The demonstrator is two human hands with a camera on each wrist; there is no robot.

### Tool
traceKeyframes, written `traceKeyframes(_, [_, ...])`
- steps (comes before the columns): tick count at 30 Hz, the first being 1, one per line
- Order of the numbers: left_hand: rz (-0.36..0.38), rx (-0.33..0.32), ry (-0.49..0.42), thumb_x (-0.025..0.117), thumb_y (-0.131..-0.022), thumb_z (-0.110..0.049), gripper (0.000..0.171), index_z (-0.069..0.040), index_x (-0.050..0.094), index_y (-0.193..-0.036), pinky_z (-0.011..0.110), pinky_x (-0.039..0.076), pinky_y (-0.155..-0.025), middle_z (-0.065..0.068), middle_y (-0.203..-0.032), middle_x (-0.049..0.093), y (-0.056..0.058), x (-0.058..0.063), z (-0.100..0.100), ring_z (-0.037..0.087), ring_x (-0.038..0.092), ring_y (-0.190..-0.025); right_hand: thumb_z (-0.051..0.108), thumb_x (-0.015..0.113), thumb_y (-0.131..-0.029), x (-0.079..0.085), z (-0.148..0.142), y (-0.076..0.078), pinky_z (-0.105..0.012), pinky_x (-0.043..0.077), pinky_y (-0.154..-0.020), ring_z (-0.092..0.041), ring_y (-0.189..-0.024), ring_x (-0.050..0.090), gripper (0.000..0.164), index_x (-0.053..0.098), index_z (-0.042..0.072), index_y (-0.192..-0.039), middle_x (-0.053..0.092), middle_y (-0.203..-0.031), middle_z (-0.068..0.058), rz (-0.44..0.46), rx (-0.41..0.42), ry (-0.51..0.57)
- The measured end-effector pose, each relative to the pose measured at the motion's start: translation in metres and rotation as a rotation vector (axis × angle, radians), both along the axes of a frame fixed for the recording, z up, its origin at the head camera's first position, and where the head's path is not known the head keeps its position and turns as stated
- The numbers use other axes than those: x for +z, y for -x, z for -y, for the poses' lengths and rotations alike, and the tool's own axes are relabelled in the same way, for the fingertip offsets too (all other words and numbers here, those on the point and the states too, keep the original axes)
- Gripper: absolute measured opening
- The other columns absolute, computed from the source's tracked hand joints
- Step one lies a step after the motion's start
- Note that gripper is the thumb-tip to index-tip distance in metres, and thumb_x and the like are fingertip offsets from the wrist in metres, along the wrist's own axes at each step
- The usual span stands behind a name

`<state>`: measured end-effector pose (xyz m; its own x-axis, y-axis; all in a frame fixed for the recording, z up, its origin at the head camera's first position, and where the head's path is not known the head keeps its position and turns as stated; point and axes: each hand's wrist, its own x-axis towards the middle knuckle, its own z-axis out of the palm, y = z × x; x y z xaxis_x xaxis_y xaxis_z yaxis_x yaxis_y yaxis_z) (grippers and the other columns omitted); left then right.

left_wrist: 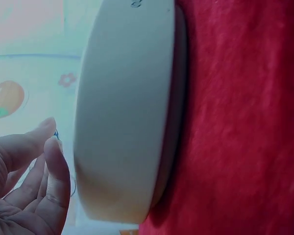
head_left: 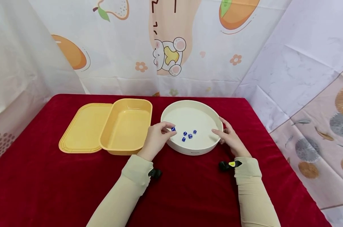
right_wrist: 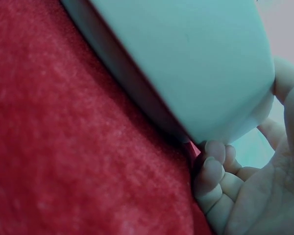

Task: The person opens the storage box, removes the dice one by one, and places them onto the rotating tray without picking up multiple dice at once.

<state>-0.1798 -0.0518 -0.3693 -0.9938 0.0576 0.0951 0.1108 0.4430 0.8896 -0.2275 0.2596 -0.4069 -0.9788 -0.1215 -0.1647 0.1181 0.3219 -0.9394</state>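
Between thumb and fingertips, my left hand (head_left: 156,136) pinches a blue die (head_left: 173,129) with white pips, held over the left side of a round cream tray (head_left: 199,115). In the left wrist view only a sliver of that die shows between the fingertips, level with the tray's outer wall (left_wrist: 125,112). Several more blue dice (head_left: 190,136) lie loose on the tray floor towards its front. My right hand (head_left: 231,139) grips the tray's right side, thumb over the rim and the other fingers outside, curled low against the wall in the right wrist view.
Left of the tray stands a yellow rectangular container (head_left: 128,126), its inside bare. A flat yellow lid (head_left: 84,127) lies beside it, partly under its left edge. Red cloth (head_left: 188,186) covers the table, and a printed curtain (head_left: 126,60) hangs behind it.
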Motion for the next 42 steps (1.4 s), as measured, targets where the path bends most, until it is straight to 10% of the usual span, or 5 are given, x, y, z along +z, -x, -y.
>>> traceKeyframes(29, [0.031, -0.092, 0.493, 0.069, -0.093, -0.011, 0.035, -0.009, 0.062, -0.127, 0.035, 0.054, -0.095, 0.011, -0.116, 0.069, 0.034, 0.000, -0.039, 0.020, 0.065, -0.102, 0.032, 0.067, -0.094, -0.002, -0.001, 0.002, -0.022, 0.045, -0.062, -0.008, -0.061, 0.048, 0.082, 0.017, 0.026, -0.159, 0.047, -0.091, -0.004, 0.000, -0.012, 0.007])
traceKeyframes(42, [0.018, -0.084, 0.569, 0.070, -0.092, -0.010, 0.033, -0.005, 0.064, -0.124, 0.033, 0.054, -0.093, 0.013, -0.116, 0.070, 0.038, -0.003, -0.042, 0.020, 0.065, -0.102, 0.032, 0.066, -0.095, -0.002, -0.001, 0.001, -0.022, 0.045, -0.063, -0.007, -0.060, 0.047, 0.082, 0.016, 0.026, -0.159, 0.047, -0.091, -0.003, -0.001, -0.005, 0.011])
